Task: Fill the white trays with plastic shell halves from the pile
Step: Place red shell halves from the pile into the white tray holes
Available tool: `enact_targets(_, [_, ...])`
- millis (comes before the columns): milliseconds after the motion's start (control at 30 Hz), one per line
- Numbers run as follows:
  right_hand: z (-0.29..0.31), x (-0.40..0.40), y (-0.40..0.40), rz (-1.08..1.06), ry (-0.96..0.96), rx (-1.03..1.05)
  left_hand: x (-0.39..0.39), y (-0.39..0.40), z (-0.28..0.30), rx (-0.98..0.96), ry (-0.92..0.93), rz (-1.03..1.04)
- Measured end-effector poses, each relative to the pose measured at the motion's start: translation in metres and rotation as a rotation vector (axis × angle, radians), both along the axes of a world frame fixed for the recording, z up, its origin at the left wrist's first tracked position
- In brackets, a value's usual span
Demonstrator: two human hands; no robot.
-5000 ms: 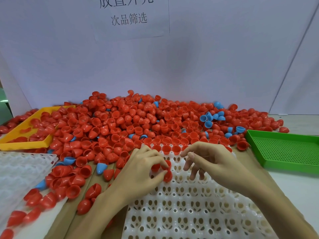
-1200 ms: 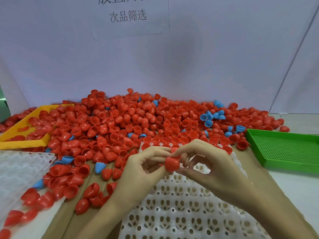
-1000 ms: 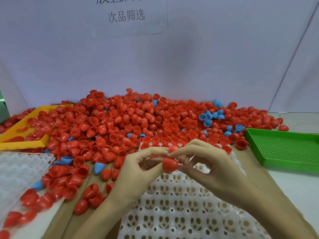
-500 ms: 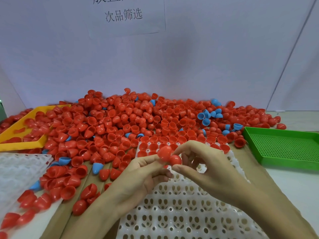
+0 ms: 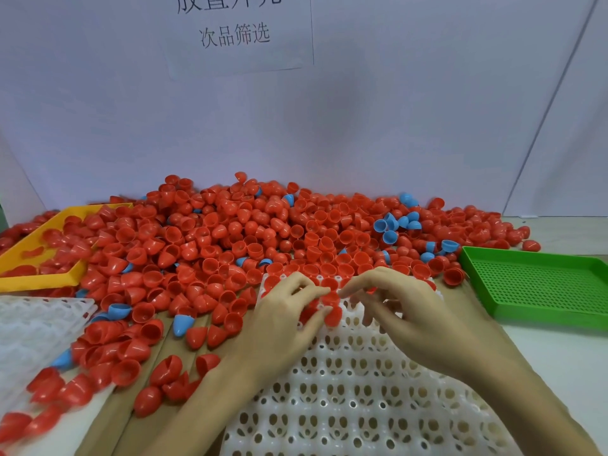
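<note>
White tray (image 5: 355,406) sits nearest; left hand (image 5: 286,320) over it pinches 1 red shell half (image 5: 333,315) at its 3 o'clock, right hand (image 5: 404,311) beside it, fingers loosely curled, holding nothing I can see; pile (image 5: 250,232) at 12 o'clock

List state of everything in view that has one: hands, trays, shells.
left hand: fingers curled, pinching a red shell half over the white tray
right hand: fingers spread over the far rows, holds nothing visible
white tray: far row filled, most pockets empty
second white tray: pockets empty
yellow tray: holds some red halves
green tray: empty
pile: large, mostly red, a few blue
</note>
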State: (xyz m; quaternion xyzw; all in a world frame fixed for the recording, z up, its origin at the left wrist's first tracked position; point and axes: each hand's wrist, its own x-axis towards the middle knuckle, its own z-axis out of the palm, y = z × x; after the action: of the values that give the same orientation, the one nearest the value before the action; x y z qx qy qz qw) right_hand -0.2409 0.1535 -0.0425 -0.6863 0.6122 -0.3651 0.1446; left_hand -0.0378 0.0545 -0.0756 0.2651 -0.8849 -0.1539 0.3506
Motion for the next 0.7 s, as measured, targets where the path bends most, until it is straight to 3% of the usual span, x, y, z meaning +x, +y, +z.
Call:
enact_targets(200, [-0.011, -0.009, -0.009, -0.043, 0.023, -0.041, 0.008, 0.006, -0.007, -0.091, -0.096, -0.041])
enact_targets(567, [-0.013, -0.009, -0.153, -0.081, 0.502, 0.026, 0.012, 0.005, -0.011, -0.068, -0.101, -0.025])
enact_targets(700, [-0.02, -0.009, -0.159, -0.087, 0.402, -0.009, 0.015, 0.006, -0.011, -0.064, -0.093, -0.016])
